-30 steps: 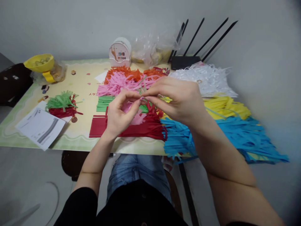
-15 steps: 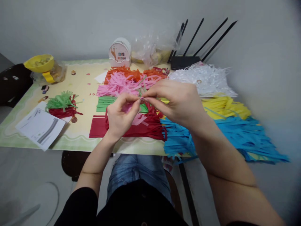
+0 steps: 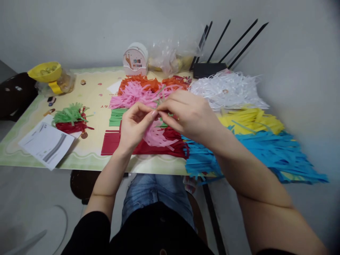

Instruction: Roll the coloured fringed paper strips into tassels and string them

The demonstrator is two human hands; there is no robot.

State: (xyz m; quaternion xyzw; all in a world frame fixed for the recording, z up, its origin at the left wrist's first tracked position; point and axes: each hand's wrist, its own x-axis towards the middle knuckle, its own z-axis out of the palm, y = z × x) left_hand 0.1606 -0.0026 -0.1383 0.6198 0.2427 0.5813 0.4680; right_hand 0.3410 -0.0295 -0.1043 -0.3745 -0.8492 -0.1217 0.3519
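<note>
The pink paper fringe (image 3: 157,137) is directly below the meeting fingertips of the two hands, in the middle of the scene. Its top end goes up behind the left thumb and seems to be between the fingertips, but the fingers cover most of it. From there its long axis runs down and toward the near right, and the loose strips spread above the dark red paper (image 3: 111,142). Whether they touch this paper, I cannot tell. The left hand (image 3: 134,125) is nearer to the fringe, which is just beside its thumb.

The left hand is closed at the tips: thumb and forefinger press together and appear to grip the top of the fringe. Its other fingers are curled and partly hidden. The right hand (image 3: 190,111) comes from the right side, also with thumb and forefinger brought together; it seems to pinch the same small end, touching the left fingertips.

Around the hands, the green paper (image 3: 117,117) lies to the left and the pink pile (image 3: 132,92) on the far side. The blue paper (image 3: 203,157) is at the near right, and the yellow paper (image 3: 251,120) lies beyond it. The white pile (image 3: 225,90) is at the far right.
</note>
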